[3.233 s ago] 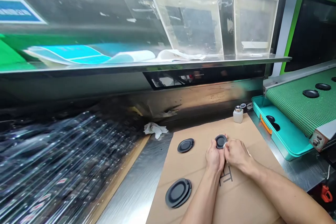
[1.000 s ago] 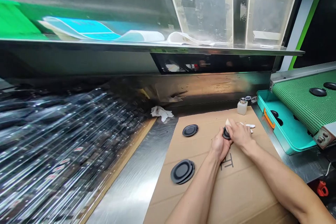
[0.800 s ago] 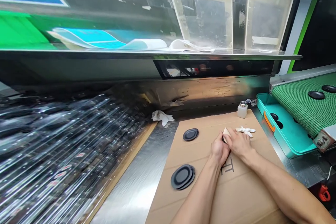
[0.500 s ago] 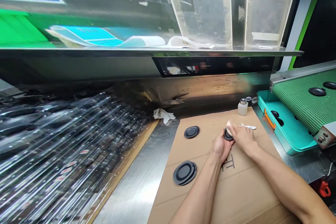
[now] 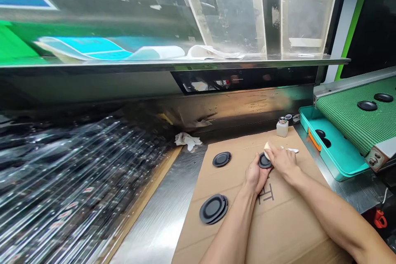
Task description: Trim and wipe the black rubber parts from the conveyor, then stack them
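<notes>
My left hand [image 5: 254, 175] is closed on the edge of a round black plastic disc [image 5: 264, 161], tilted up above the cardboard. Pinched in my right hand [image 5: 283, 161] is a small cream-coloured pad [image 5: 266, 148], pressed against the disc's upper face. What exactly the pad is made of cannot be made out. To the left, a black disc [image 5: 222, 159] lies on the cardboard sheet [image 5: 297, 231]. Closer to me, overlapping black discs [image 5: 212, 209] rest in a stack. A small white item [image 5: 292, 150] lies just beyond my right hand.
A squat bottle with a metal top [image 5: 282, 128] stands at the cardboard's far edge. On the right, a teal tray [image 5: 343, 171] holds black discs below a green conveyor belt [image 5: 349, 107]. Clear plastic packaging [image 5: 77, 189] fills the left; a crumpled white glove or cloth [image 5: 188, 141] lies beside it.
The view has shifted slightly, so most things sit a little further left. The pad has moved a little on the disc, and more of the disc's face shows. Both hands keep their hold.
</notes>
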A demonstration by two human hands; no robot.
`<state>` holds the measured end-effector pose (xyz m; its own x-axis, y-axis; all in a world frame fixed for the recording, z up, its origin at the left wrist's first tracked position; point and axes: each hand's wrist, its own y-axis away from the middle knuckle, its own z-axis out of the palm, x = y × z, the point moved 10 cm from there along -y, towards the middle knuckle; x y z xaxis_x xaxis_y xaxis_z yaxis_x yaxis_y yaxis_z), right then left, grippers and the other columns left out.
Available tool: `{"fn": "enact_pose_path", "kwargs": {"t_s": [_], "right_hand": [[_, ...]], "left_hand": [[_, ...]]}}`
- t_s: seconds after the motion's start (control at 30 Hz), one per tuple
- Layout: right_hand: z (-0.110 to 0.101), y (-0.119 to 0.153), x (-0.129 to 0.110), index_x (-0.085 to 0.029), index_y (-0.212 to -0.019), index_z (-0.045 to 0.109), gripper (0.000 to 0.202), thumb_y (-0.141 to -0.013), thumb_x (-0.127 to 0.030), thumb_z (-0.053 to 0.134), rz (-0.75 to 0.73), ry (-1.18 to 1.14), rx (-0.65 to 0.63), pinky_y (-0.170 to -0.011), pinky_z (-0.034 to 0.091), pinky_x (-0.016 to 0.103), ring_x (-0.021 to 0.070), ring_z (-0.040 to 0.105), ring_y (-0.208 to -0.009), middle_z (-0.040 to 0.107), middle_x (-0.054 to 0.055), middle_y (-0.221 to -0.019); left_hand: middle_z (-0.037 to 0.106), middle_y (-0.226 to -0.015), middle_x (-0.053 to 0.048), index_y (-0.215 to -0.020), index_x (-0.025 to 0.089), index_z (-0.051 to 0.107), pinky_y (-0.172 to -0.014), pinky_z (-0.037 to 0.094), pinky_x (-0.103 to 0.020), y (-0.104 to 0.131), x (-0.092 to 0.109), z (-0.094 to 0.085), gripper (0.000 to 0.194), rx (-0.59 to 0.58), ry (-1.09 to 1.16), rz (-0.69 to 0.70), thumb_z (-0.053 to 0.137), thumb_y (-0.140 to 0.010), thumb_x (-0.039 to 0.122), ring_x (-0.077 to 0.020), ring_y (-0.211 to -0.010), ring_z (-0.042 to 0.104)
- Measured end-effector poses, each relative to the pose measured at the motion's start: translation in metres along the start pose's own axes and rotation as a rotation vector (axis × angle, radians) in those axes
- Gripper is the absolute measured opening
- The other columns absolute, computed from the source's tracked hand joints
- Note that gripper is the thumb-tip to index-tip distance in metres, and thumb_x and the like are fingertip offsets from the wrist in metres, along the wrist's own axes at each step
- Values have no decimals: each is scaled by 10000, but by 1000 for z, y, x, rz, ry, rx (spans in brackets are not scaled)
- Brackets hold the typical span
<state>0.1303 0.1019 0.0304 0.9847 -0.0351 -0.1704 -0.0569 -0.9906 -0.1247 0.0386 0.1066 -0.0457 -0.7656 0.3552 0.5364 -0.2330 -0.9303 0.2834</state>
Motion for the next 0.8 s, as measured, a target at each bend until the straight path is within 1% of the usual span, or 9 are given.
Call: {"fn": "enact_pose_path", "kwargs": {"t_s": [0.07,0.13,0.27,0.37,0.43,0.5,0.6,0.67,0.8], "right_hand": [[-6,-2,15,-346,-1434,474,497,-1034,-571,283,52,-60,3,-793,433,339,262,688,-919,734,96,-994],[-12,-2,23,-306,-1382,516,485,-1032,-563,300,32,-154,4,-775,416,323,256,677,-934,731,91,-1014],[-17,2,25,-250,-1071,664,500,-1031,-573,284,-78,-238,-36,-748,380,298,224,648,-911,722,69,-975],[-30,0,34,-235,-960,684,449,-1038,-488,321,-106,-200,65,-799,371,291,207,605,-999,698,64,-1049],[-34,-4,43,-233,-1019,688,310,-982,-451,472,-105,-160,102,-859,366,297,225,562,-1101,672,70,-1128],[-27,-8,52,-229,-1106,684,273,-907,-391,592,-106,-115,34,-889,365,309,245,550,-1131,661,82,-1161],[-15,-12,54,-211,-1153,676,273,-926,-285,542,-128,-149,-68,-866,381,295,226,589,-1072,679,82,-1131],[-19,-10,45,-210,-1184,656,295,-965,-251,464,-163,-245,-23,-849,396,275,204,605,-1043,690,67,-1124],[-29,7,7,-262,-1320,576,371,-971,-238,452,-319,-368,76,-862,417,249,185,605,-1051,675,36,-1200]], "left_hand": [[717,-1159,-183,-1174,98,648,-926,577,-437,0,10,-6,384,30,-7,28,369,-1030,320,-263,-1079,692],[696,-1199,-200,-1156,90,641,-866,593,-422,-1,18,-11,412,46,13,27,342,-1034,347,-274,-1078,691],[635,-1298,-229,-1156,80,633,-804,587,-413,-1,34,-15,503,35,95,44,283,-1030,418,-307,-1102,674],[614,-1328,-232,-1165,88,636,-774,574,-420,-1,38,-15,469,17,138,36,287,-1009,359,-327,-1114,662],[615,-1330,-227,-1150,91,643,-763,564,-408,-1,39,-16,411,22,149,38,325,-979,288,-326,-1114,658],[617,-1330,-222,-1143,94,648,-766,557,-400,-2,41,-16,376,23,155,47,363,-949,244,-317,-1107,659],[618,-1335,-209,-1159,109,651,-781,553,-405,-3,41,-14,364,19,161,44,397,-922,217,-310,-1101,661],[622,-1330,-207,-1170,109,647,-779,553,-407,-4,40,-11,367,11,159,38,408,-914,216,-313,-1096,662],[649,-1278,-220,-1207,82,629,-810,558,-422,-3,32,3,392,-48,148,31,403,-920,225,-312,-1084,667]]}}
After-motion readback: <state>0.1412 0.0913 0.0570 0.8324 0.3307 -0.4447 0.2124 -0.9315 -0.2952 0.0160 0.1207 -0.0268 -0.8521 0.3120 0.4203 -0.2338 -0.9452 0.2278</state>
